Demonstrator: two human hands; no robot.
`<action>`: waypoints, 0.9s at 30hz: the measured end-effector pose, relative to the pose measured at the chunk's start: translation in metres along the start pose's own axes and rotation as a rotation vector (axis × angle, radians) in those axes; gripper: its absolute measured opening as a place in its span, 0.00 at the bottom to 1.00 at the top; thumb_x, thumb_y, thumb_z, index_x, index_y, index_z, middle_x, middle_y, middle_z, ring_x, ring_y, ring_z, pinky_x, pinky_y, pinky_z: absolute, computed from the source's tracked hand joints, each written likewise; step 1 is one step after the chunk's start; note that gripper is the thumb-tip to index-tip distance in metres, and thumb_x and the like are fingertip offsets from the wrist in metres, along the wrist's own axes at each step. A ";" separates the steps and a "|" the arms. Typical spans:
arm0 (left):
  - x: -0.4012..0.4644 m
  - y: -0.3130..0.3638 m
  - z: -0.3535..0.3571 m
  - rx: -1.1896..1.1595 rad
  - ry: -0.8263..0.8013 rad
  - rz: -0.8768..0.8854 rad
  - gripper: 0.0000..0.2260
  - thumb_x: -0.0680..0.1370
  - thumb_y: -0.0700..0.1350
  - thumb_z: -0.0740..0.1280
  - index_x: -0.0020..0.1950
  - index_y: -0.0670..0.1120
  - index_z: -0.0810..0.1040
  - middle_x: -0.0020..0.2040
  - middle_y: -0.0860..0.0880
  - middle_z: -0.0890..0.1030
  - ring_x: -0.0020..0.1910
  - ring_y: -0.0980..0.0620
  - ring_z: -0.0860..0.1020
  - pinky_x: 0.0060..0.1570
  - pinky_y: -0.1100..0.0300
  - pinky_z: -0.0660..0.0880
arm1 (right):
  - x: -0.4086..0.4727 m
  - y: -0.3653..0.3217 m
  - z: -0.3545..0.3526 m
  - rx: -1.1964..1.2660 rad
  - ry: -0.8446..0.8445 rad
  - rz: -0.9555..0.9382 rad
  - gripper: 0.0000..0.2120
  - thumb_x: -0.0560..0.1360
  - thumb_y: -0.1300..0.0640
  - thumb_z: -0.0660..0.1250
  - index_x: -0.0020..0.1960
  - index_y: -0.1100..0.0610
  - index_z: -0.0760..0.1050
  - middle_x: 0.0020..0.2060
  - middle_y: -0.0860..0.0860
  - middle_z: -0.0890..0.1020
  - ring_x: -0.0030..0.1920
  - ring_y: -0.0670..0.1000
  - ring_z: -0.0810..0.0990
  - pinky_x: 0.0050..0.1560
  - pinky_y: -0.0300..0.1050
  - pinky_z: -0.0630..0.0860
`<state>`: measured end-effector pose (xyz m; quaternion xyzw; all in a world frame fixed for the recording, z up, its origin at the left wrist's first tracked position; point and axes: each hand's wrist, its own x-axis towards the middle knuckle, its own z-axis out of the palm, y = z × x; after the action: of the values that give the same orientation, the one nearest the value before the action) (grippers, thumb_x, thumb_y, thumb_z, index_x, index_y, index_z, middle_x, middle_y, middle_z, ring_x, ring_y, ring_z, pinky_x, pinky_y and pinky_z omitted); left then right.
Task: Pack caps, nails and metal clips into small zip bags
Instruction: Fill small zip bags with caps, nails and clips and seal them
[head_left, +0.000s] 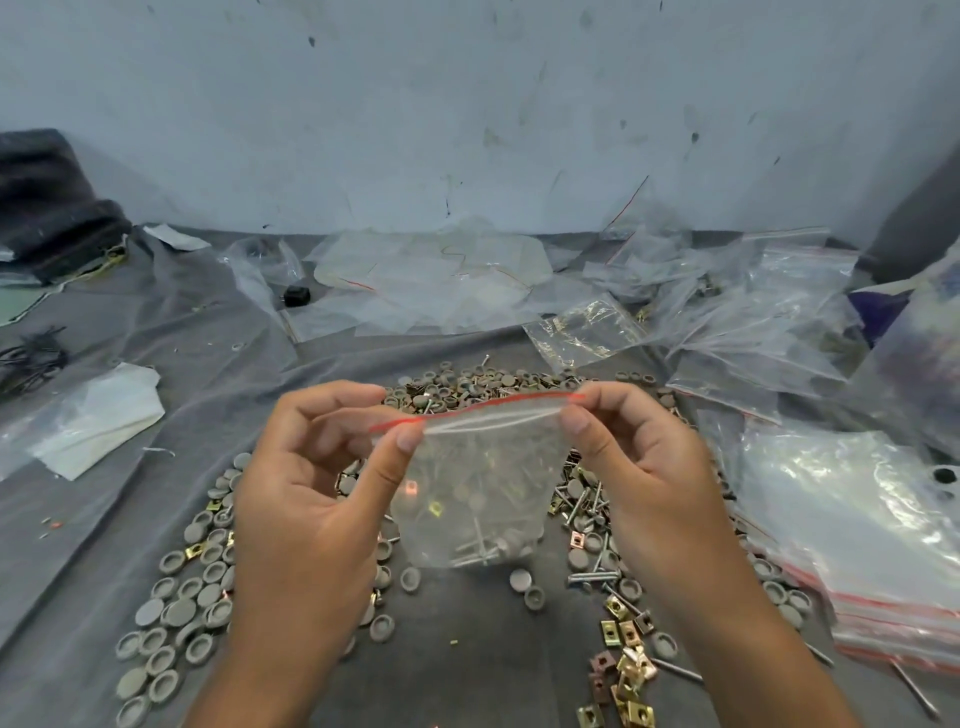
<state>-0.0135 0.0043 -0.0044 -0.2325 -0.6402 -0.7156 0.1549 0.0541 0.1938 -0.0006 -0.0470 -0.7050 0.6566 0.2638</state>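
Head view: a person holds a small clear zip bag (470, 488) in the air above a grey cloth (467, 649), at the centre of the frame. The left hand (306, 499) pinches the bag's red-striped top at its left corner between thumb and forefinger, the other fingers loosely curled. The right hand (639, 467) pinches the top at its right corner in the same way. The strip is stretched between the two hands; whether it is sealed cannot be told. Nails, grey caps and at least two metal clips lie in the bottom of the bag.

Left of the bag and below it, loose grey caps (171, 618) are spread over the cloth. Beyond the bag, more caps (467, 387) lie in a heap. Right of the bag, nails (589, 512) lie scattered, and below them, brass-coloured clips (626, 670) are piled. Far right of the bag, a stack of flat zip bags (883, 587) with red strips rests on the cloth. Behind the bag, against the wall (467, 104), crumpled clear plastic bags (727, 306) are strewn.
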 end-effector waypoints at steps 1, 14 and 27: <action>0.000 -0.001 0.000 -0.002 -0.008 -0.017 0.11 0.74 0.50 0.76 0.53 0.55 0.78 0.47 0.48 0.85 0.45 0.54 0.83 0.41 0.69 0.78 | 0.000 0.000 0.000 -0.004 -0.008 0.000 0.09 0.75 0.45 0.68 0.50 0.48 0.82 0.44 0.49 0.85 0.46 0.46 0.83 0.48 0.37 0.78; -0.003 0.003 0.004 0.150 -0.169 0.031 0.30 0.64 0.57 0.81 0.63 0.56 0.75 0.59 0.54 0.83 0.60 0.52 0.81 0.57 0.60 0.77 | -0.008 -0.002 0.010 0.069 -0.096 -0.070 0.04 0.78 0.49 0.68 0.51 0.48 0.79 0.46 0.49 0.84 0.48 0.50 0.83 0.49 0.39 0.80; -0.006 0.004 0.006 0.129 -0.132 0.004 0.24 0.66 0.57 0.79 0.60 0.59 0.77 0.53 0.53 0.84 0.53 0.51 0.84 0.49 0.43 0.81 | -0.010 -0.001 0.012 0.006 -0.058 -0.179 0.08 0.76 0.49 0.73 0.52 0.43 0.76 0.48 0.50 0.84 0.50 0.50 0.83 0.49 0.38 0.78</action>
<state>-0.0055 0.0095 -0.0041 -0.2698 -0.6932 -0.6559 0.1283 0.0579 0.1792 -0.0031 0.0360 -0.7117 0.6337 0.3009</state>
